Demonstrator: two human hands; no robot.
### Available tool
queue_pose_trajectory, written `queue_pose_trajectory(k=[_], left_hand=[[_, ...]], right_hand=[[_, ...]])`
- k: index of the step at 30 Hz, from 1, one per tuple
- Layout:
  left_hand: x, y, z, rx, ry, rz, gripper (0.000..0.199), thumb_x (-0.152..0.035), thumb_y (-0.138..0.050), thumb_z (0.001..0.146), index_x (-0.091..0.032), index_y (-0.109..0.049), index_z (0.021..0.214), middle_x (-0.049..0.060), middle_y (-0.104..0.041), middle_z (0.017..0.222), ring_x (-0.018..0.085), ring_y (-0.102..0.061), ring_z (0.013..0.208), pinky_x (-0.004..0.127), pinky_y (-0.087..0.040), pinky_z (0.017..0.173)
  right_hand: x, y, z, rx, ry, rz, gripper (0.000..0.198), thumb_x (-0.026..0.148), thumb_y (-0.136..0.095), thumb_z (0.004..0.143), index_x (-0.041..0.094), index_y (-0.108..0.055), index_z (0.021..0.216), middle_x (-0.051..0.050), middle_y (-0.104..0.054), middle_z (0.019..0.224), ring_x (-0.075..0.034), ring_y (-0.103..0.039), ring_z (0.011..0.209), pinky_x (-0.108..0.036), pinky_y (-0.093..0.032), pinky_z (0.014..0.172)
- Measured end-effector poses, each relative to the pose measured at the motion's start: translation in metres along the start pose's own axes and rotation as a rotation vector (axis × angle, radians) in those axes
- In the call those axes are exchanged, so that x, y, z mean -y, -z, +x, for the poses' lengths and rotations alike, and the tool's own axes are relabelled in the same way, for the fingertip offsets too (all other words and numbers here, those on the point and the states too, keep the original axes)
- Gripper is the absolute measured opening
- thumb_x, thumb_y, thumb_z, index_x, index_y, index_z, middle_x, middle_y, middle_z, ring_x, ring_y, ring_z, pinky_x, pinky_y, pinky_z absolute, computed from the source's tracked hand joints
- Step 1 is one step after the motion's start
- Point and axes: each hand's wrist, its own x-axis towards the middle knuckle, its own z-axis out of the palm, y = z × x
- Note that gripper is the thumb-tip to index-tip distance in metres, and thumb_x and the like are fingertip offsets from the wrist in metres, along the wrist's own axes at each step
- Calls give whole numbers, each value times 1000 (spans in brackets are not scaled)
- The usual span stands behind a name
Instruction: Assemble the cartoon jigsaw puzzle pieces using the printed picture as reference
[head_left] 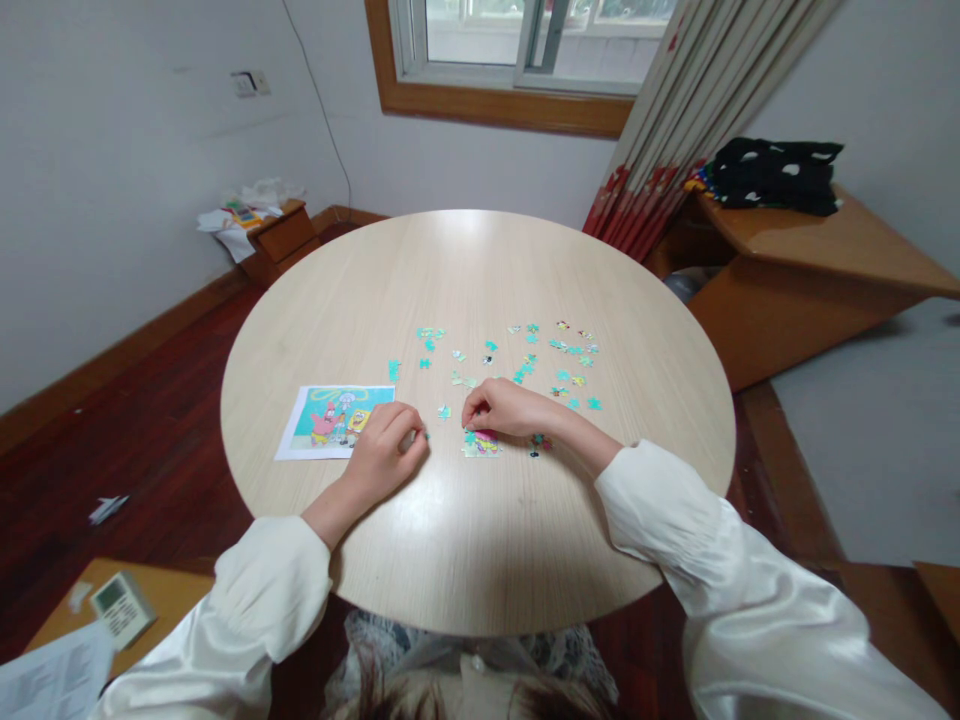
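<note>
A small joined section of jigsaw puzzle (481, 449) in pale green, pink and yellow lies near the middle of the round table (480, 540). My right hand (504, 406) is closed in a pinch at its upper left corner, fingertips down on a teal puzzle piece (470, 438). My left hand (388, 440) rests over the right edge of a printed cartoon picture (324, 424), its fingers curled. A bit of teal puzzle piece (426, 434) shows at those fingertips. One loose puzzle piece (444, 411) sits between my hands. The right forearm partly covers a dark and pink cluster (536, 445).
Several loose teal puzzle pieces (574, 349) are scattered beyond my hands, mostly right of centre. A wooden cabinet (817, 270) carrying a black patterned cloth (780, 175) stands at the right. Low at the left is a stand with a calculator-like device (122, 608).
</note>
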Motion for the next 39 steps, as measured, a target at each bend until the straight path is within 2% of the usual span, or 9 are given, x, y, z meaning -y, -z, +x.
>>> queue_pose_trajectory(k=[4,8,11,16,30,39], left_hand=[[-7,3,3,47,-139,-25,8,-12,-51,86,-17,-57,82,6,-62,83,19,-56,79,34,-45,73],[-14,2,5,199,-269,-34,15,-21,-52,90,-16,-61,101,10,-66,95,22,-58,88,37,-44,78],[-17,-1,5,287,-285,-11,24,-28,-52,92,-15,-60,110,12,-66,103,24,-58,94,40,-44,81],[-18,-4,4,363,-279,-16,24,-27,-50,94,-15,-62,109,11,-67,103,24,-58,95,40,-43,82],[-18,-3,3,371,-259,-24,19,-23,-49,93,-15,-63,104,11,-66,101,24,-57,93,39,-43,82],[-18,-3,2,372,-249,-40,19,-23,-48,93,-16,-63,103,10,-65,100,23,-57,94,39,-43,82]], right_hand=[[1,0,0,0,1,-12,16,5,-58,73,11,-73,75,-2,-64,63,-9,-50,58,-21,-36,57],[1,0,-1,-5,15,-27,18,3,-57,71,12,-73,75,-1,-63,62,-9,-49,58,-21,-36,57],[1,0,-1,-5,27,-33,20,3,-56,70,12,-73,74,0,-63,62,-9,-49,58,-20,-35,57],[1,1,-2,-1,22,-27,19,3,-56,70,12,-72,74,0,-62,62,-9,-48,58,-20,-34,56],[1,1,-2,-3,33,-26,19,3,-55,70,11,-72,75,0,-62,62,-9,-48,58,-20,-34,55],[-6,3,0,31,56,86,13,8,-58,71,13,-70,72,1,-61,63,-10,-49,60,-21,-36,57]])
